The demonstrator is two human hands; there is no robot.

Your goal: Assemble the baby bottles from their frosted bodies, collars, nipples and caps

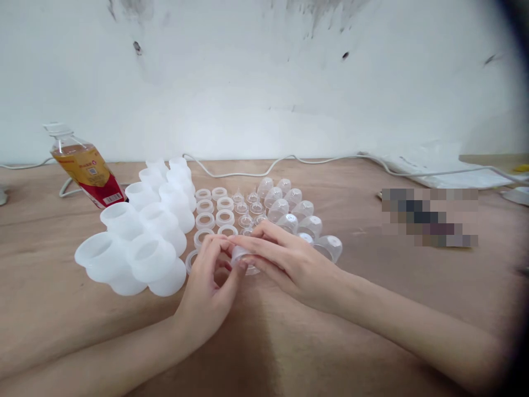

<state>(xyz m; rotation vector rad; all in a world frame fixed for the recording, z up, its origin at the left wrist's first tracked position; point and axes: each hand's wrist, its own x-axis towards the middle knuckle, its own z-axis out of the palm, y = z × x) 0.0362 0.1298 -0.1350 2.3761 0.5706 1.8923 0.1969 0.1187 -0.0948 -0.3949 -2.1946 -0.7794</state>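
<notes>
Fingers of my left hand (212, 270) and my right hand (291, 259) close together on a small translucent white piece (238, 253), much of it hidden behind them. It looks like one of the bottle rings, but I cannot be sure. Just beyond my hands stand clear bottle nipples (241, 207) in two columns. To their left lie white collar rings (225, 217), the nearest partly covered by my left hand. Several clear dome caps (305, 209) sit beyond my right hand. White translucent bottles (151, 256) stand in rows on the left, open ends up.
A drink bottle (88, 171) with a red and yellow label stands at the back left. A white cable (243, 175) runs along the wall. At the right lie a blurred-out flat object (430, 218) and a plastic bag (446, 168), all on a wooden table (351, 353).
</notes>
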